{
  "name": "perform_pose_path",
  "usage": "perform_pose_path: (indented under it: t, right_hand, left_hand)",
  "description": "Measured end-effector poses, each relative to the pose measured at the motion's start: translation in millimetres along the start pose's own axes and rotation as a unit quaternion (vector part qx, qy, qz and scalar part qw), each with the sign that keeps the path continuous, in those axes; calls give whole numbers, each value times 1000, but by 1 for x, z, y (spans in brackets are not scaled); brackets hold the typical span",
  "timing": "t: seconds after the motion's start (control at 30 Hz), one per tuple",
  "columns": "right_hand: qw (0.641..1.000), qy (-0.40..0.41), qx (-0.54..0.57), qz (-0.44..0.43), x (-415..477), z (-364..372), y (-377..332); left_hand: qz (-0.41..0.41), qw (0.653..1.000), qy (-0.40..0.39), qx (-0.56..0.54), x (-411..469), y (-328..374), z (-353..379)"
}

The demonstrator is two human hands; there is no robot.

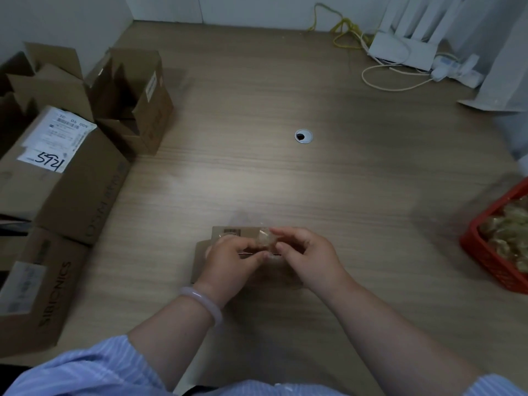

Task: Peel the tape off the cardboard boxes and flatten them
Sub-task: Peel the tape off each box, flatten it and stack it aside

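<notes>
A small brown cardboard box [228, 234] lies on the wooden table in front of me, mostly hidden under my hands. My left hand [231, 260] rests on its left part with curled fingers. My right hand [305, 252] pinches a crumpled strip of clear tape [265, 238] above the box's top edge. The fingertips of both hands meet at the tape. Whether the tape still sticks to the box is hidden.
Several cardboard boxes [71, 172] stand along the left edge, some open [134, 101]. A red basket [497, 250] with wads of peeled tape sits at the right edge. A cable grommet [303, 136] is mid-table; a white router [403, 50] and cables lie at the back right.
</notes>
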State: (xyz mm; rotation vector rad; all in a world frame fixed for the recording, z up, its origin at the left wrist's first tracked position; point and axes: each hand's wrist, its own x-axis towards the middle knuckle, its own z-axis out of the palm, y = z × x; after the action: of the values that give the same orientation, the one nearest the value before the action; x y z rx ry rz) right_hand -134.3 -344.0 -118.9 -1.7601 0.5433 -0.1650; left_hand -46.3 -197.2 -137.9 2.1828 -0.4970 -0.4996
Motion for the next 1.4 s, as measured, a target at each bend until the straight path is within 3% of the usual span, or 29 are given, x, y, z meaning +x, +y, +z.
perform_pose_path:
  t: [0.13, 0.23, 0.33, 0.43, 0.6, 0.73, 0.9, 1.07, 1.17, 1.3, 1.4]
  right_hand:
    - [988, 20, -154, -25, 0, 0, 12]
    - [962, -21, -266, -58, -1, 0, 14]
    - [953, -43, -294, -52, -3, 2, 14]
    - [949, -48, -307, -55, -7, 7, 17]
    - [948, -37, -310, -67, -9, 12, 22]
    - [939, -33, -333, -80, -11, 14, 22]
    - [926, -34, -361, -107, -11, 20, 32]
    - [904, -26, -405, -133, -11, 23, 39]
    - [898, -3, -413, -153, -10, 25, 41]
    - [891, 1, -422, -167, -10, 25, 45]
    - [888, 6, -426, -172, -10, 24, 44]
  left_hand:
    - [-69, 994, 21, -83, -2, 2, -6]
    - [-55, 994, 74, -52, -2, -6, -15]
    - [-34, 993, 112, 11, -2, -6, -25]
    - [-41, 989, 139, -2, -3, 1, -33]
    - [134, 970, 123, 162, -3, -22, -48]
    - [250, 925, 53, 282, -10, -26, -41]
    - [148, 962, 34, 228, -9, -14, -33]
    - [29, 975, 90, 202, -15, -12, -24]
    - [10, 974, 104, 201, -14, -15, -23]
    - [43, 974, 55, 216, -5, -11, -26]
    - [15, 977, 55, 206, 1, -7, -34]
